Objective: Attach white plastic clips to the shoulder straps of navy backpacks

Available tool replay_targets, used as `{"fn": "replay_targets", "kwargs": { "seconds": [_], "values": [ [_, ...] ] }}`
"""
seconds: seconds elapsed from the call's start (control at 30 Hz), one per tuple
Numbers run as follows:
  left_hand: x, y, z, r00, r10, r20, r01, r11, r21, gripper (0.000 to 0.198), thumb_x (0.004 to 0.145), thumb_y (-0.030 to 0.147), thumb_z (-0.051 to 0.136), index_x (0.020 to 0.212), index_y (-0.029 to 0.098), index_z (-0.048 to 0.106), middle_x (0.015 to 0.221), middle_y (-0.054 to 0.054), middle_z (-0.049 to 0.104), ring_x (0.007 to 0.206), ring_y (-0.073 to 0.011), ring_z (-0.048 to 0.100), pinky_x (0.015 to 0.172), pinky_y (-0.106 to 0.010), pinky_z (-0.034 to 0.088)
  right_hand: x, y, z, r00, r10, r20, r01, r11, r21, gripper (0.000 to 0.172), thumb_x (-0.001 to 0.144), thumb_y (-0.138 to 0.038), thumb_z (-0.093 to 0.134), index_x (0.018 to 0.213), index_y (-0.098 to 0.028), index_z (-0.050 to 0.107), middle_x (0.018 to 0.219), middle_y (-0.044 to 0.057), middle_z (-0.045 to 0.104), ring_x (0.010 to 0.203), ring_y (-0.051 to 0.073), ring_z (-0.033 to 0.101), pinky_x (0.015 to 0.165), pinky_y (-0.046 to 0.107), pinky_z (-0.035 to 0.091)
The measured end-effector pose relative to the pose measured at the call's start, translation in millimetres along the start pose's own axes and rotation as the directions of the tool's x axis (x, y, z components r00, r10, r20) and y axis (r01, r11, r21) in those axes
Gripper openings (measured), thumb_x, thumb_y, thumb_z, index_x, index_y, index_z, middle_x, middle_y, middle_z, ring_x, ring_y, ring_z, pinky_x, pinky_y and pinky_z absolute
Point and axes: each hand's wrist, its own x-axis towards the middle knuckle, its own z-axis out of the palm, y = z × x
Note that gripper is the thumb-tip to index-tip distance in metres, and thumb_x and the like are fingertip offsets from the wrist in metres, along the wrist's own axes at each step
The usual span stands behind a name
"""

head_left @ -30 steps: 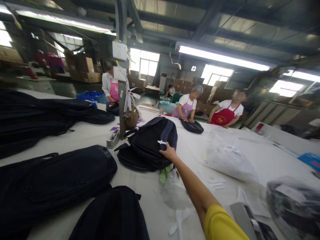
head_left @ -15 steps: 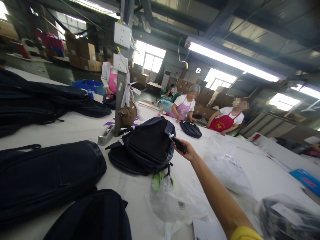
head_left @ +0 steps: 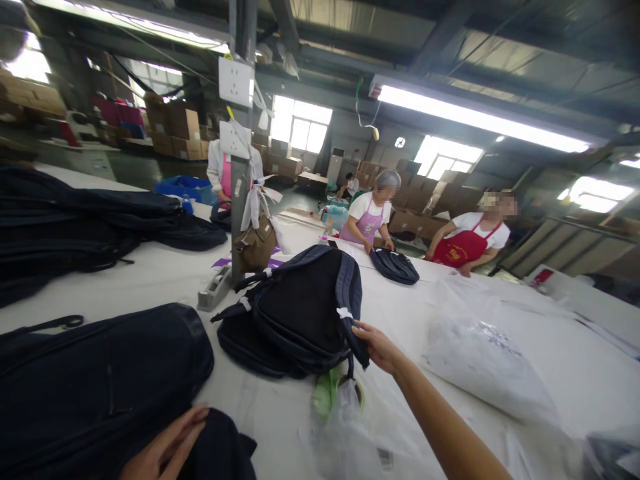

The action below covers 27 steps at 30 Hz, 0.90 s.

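Note:
A dark navy backpack [head_left: 300,307] lies on the white table, its black padded back and shoulder straps facing up. My right hand [head_left: 380,347] pinches the lower end of its right shoulder strap [head_left: 349,287], just below a white tie on the strap. At the bottom left, my left hand [head_left: 167,443] rests with outstretched fingers on another dark backpack [head_left: 220,443], which the frame edge cuts off. Beside that hand, a larger navy backpack [head_left: 105,360] lies flat.
More dark backpacks [head_left: 95,220] are piled at the left. A metal post [head_left: 240,200] carries sockets and a brown bag [head_left: 256,243]; a tape dispenser [head_left: 215,288] sits at its foot. Clear plastic bags [head_left: 485,360] and a tape roll lie nearby. Co-workers [head_left: 370,217] stand across the table.
My left hand has come into view at the bottom left, onto the near backpack. My right hand still holds the strap, whose end now hangs downward. The view has shifted slightly.

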Motion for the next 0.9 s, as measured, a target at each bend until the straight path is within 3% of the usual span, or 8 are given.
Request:
{"fn": "replay_targets", "kwargs": {
  "seconds": [0.07, 0.17, 0.3, 0.4, 0.5, 0.63, 0.77, 0.9],
  "values": [
    [54.1, 52.1, 0.6, 0.994, 0.054, 0.090, -0.040, 0.988, -0.148, 0.045, 0.078, 0.049, 0.055, 0.117, 0.028, 0.064, 0.113, 0.000, 0.070, 0.110, -0.0262, 0.062, 0.098, -0.037, 0.050, 4.1, 6.6, -2.5, 1.000, 0.002, 0.028, -0.004, 0.998, 0.069, 0.032, 0.077, -0.024, 0.072, 0.107, -0.015, 0.064, 0.088, 0.006, 0.073, 0.072, 0.013, 0.068, 0.066, 0.020, 0.055],
    [127.4, 123.8, 4.4, 0.981, 0.177, 0.076, -0.151, 0.951, -0.270, 0.052, 0.078, 0.053, 0.056, 0.117, 0.020, 0.061, 0.115, -0.007, 0.069, 0.108, -0.0258, 0.063, 0.100, -0.039, 0.046, 8.3, 7.2, -6.7, 0.995, 0.071, 0.067, -0.085, 0.967, 0.240, 0.021, 0.083, -0.026, 0.066, 0.098, -0.012, 0.066, 0.081, 0.006, 0.072, 0.070, 0.013, 0.068, 0.069, 0.021, 0.056],
    [187.7, 182.9, 49.2, 0.935, 0.248, 0.252, -0.130, 0.904, -0.406, 0.049, 0.078, 0.054, 0.055, 0.106, 0.014, 0.064, 0.102, -0.013, 0.072, 0.095, -0.0262, 0.068, 0.086, -0.039, 0.054, 9.0, -5.6, -9.5, 0.981, 0.144, 0.131, -0.190, 0.861, 0.472, 0.022, 0.090, -0.027, 0.057, 0.104, -0.011, 0.064, 0.076, 0.005, 0.071, 0.068, 0.012, 0.067, 0.074, 0.023, 0.055],
    [195.3, 211.5, 110.1, 0.841, 0.310, 0.444, -0.087, 0.887, -0.454, 0.045, 0.078, 0.049, 0.058, 0.106, 0.014, 0.066, 0.104, -0.014, 0.071, 0.093, -0.0270, 0.067, 0.078, -0.038, 0.055, 8.9, -14.9, -8.2, 0.983, 0.141, 0.116, -0.181, 0.836, 0.518, 0.024, 0.091, -0.027, 0.055, 0.106, -0.011, 0.063, 0.076, 0.005, 0.070, 0.068, 0.012, 0.067, 0.073, 0.023, 0.055],
    [188.1, 237.1, 166.3, 0.789, 0.378, 0.484, -0.100, 0.857, -0.506, 0.049, 0.076, 0.042, 0.063, 0.115, 0.013, 0.063, 0.110, -0.016, 0.069, 0.097, -0.0273, 0.065, 0.081, -0.037, 0.052, 8.9, -16.0, -6.1, 0.991, 0.129, 0.037, -0.131, 0.872, 0.471, 0.021, 0.088, -0.027, 0.059, 0.100, -0.011, 0.065, 0.075, 0.005, 0.070, 0.064, 0.012, 0.065, 0.070, 0.023, 0.055],
    [183.1, 259.4, 204.5, 0.675, 0.501, 0.542, -0.093, 0.786, -0.611, 0.038, 0.079, 0.040, 0.060, 0.103, 0.012, 0.070, 0.092, -0.010, 0.073, 0.085, -0.0235, 0.065, 0.077, -0.032, 0.049, 7.4, -9.0, -4.6, 0.999, 0.026, -0.034, -0.013, 0.944, 0.331, 0.020, 0.084, -0.031, 0.064, 0.091, -0.012, 0.066, 0.072, 0.003, 0.068, 0.057, 0.010, 0.061, 0.058, 0.020, 0.052],
    [179.7, 259.7, 210.2, 0.750, 0.408, 0.520, -0.006, 0.790, -0.613, 0.034, 0.079, 0.039, 0.060, 0.090, 0.010, 0.073, 0.074, -0.006, 0.071, 0.069, -0.0195, 0.061, 0.064, -0.028, 0.046, 6.0, -0.7, -0.3, 0.994, -0.110, 0.000, 0.107, 0.961, 0.254, 0.018, 0.084, -0.031, 0.065, 0.091, -0.014, 0.066, 0.073, 0.002, 0.067, 0.058, 0.009, 0.060, 0.053, 0.016, 0.048],
    [173.7, 253.3, 207.0, 0.778, 0.408, 0.477, -0.008, 0.767, -0.642, 0.035, 0.082, 0.040, 0.056, 0.097, 0.013, 0.073, 0.086, -0.007, 0.073, 0.084, -0.0233, 0.064, 0.077, -0.032, 0.048, 7.0, 4.5, 3.8, 0.996, -0.073, -0.047, 0.086, 0.920, 0.383, 0.015, 0.084, -0.027, 0.064, 0.090, -0.013, 0.066, 0.072, 0.002, 0.068, 0.059, 0.010, 0.062, 0.052, 0.017, 0.050]
  ]
}}
